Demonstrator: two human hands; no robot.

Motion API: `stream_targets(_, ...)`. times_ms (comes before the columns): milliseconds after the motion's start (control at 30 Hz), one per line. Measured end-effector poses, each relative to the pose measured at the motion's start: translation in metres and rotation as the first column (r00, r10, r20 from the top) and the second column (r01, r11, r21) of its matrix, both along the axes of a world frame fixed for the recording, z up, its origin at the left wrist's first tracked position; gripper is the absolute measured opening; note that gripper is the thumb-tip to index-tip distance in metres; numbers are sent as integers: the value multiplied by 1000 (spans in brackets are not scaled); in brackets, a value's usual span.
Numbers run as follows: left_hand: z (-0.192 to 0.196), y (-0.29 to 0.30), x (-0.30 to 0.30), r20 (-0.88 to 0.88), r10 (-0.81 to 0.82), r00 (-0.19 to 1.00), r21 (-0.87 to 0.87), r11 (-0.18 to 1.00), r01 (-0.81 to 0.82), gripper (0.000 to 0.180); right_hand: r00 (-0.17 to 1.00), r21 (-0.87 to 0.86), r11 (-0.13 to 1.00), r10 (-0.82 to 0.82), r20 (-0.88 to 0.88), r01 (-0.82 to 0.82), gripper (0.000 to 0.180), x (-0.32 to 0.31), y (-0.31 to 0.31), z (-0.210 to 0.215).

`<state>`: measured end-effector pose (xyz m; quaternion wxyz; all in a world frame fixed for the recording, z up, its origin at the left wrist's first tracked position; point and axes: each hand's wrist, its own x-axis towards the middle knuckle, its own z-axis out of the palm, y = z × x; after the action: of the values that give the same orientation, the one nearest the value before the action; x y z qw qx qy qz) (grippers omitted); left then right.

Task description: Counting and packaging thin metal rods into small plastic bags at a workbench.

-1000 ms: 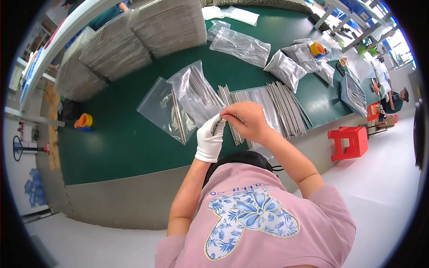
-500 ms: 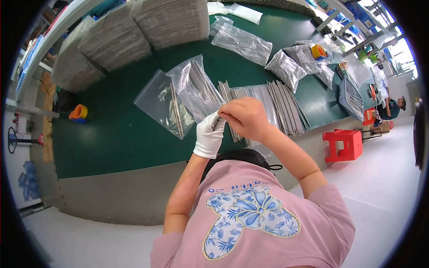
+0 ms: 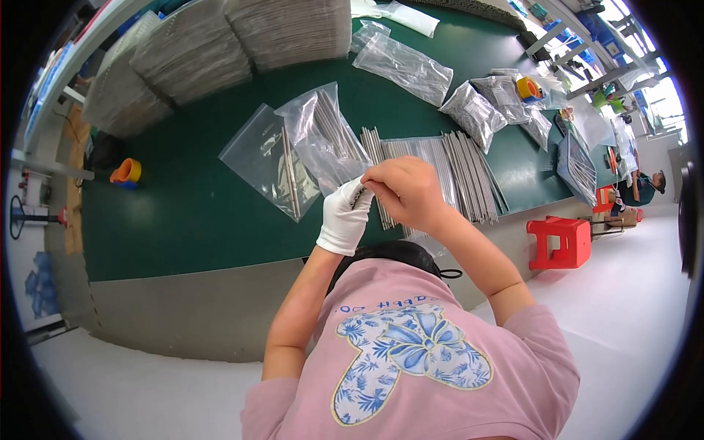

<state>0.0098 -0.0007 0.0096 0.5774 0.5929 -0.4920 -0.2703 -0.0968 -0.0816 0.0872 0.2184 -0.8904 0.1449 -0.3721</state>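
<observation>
My left hand (image 3: 343, 220), in a white glove, is closed around something small and dark that shows only in part at its thumb side. My bare right hand (image 3: 408, 192) meets it there, fingertips pinched together; whatever they pinch is too small to make out. Just beyond the glove lies a clear plastic bag (image 3: 312, 125) with thin metal rods inside. Beside it on the left is a flatter clear bag (image 3: 249, 158) with a few rods (image 3: 290, 172) on it or in it. Rows of loose metal rods (image 3: 469, 176) lie behind and right of my right hand, which partly hides them.
Tall plastic-wrapped stacks (image 3: 286, 33) stand along the back left of the green table (image 3: 169, 227). Tape rolls (image 3: 126, 173) sit at the left. Filled silvery bags (image 3: 473, 114) and a blue tray (image 3: 577, 169) lie to the right. A red stool (image 3: 561, 243) stands beyond the table edge.
The view has shifted slightly. Both hands stay together in nearly the same pose, with only a slight shift of the fingers.
</observation>
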Motion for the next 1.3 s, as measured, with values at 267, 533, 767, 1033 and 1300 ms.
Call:
stream_targets(267, -3, -1, 0, -24, 15, 1000, -44, 999, -16, 21, 999, -78, 996, 37, -20, -38, 11, 1, -2, 1)
stream_targets(533, -3, -2, -1, -9, 12, 1000, -28, 1000, -13, 17, 993, -40, 998, 48, -105, -52, 13, 0, -3, 6)
stream_targets(767, 3, -6, 1, -27, 13, 1000, -16, 1000, -13, 19, 997, -12, 998, -60, 47, 61, 13, -3, -8, 16)
stream_targets(1033, 6, -2, 1, 67, -97, 993, 9, 995, 96, 31, 958, -73, 997, 2, -285, -24, 13, -16, -9, -7)
stream_targets(1300, -1, -8, 2, -249, -92, 964, 91, 989, 117, 30, 900, 181, 889, -434, 42, 420, 8, -75, -47, 4)
